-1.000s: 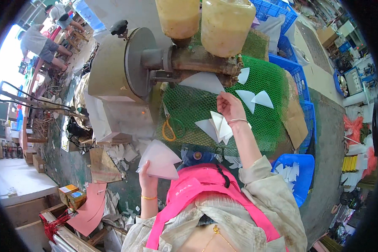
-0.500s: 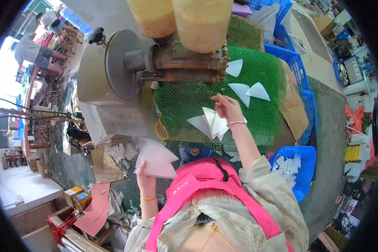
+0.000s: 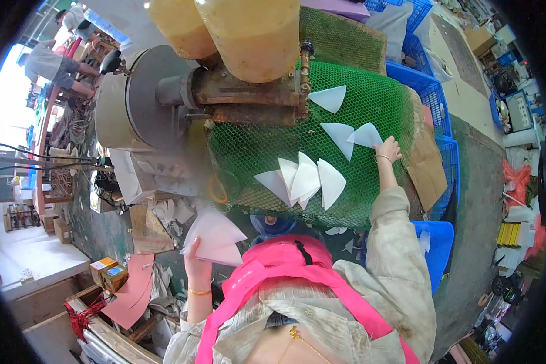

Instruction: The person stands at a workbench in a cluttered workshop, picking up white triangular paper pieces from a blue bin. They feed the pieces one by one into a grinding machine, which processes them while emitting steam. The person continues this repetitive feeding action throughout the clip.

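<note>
In my left hand (image 3: 198, 265) is a loose stack of pale, pinkish-white fan-shaped sheets (image 3: 215, 233), gripped by one edge near the front of the bench. My right hand (image 3: 389, 150) reaches to the right side of a green mesh (image 3: 370, 100), its fingers closed at the corner of a single white fan-shaped sheet (image 3: 365, 133). Beside that sheet lies another white wedge (image 3: 340, 138), and a third wedge (image 3: 329, 98) rests farther back. A spread group of several white wedges (image 3: 303, 181) sits on the mesh between my hands.
A rusty machine with a roller (image 3: 242, 97) and cloudy yellowish containers (image 3: 249, 36) stands at the back left. A blue bin (image 3: 440, 249) is at my right, partly behind my sleeve. Blue crates (image 3: 415, 85) and cardboard (image 3: 428, 167) border the mesh. People work at the far left.
My right hand has moved from the group of wedges to the single sheet at the right. The group now lies fanned out and uncovered. My left hand still holds its stack.
</note>
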`<control>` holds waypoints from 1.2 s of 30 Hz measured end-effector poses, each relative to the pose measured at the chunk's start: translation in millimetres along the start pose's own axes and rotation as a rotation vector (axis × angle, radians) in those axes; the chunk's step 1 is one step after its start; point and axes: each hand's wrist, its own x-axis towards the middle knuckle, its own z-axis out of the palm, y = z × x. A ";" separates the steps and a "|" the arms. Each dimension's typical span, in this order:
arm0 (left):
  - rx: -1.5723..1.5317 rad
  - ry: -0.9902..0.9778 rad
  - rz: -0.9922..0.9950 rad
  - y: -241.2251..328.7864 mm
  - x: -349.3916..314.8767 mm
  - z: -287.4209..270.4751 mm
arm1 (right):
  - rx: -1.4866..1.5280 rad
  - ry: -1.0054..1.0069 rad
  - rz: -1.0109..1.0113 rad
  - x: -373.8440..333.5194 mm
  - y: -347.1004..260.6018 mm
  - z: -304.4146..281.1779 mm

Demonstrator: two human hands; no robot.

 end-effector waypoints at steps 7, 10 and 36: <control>-0.009 -0.005 -0.048 -3.2 -7.4 30.4 | 0.035 0.052 0.017 18.8 2.8 13.0; 0.017 -0.006 -0.048 0.3 -9.5 27.6 | 0.142 0.018 0.032 20.5 7.4 1.4; -0.103 -0.038 -0.030 20.8 9.2 -35.5 | 1.732 -0.779 -0.197 -230.3 -166.0 -134.6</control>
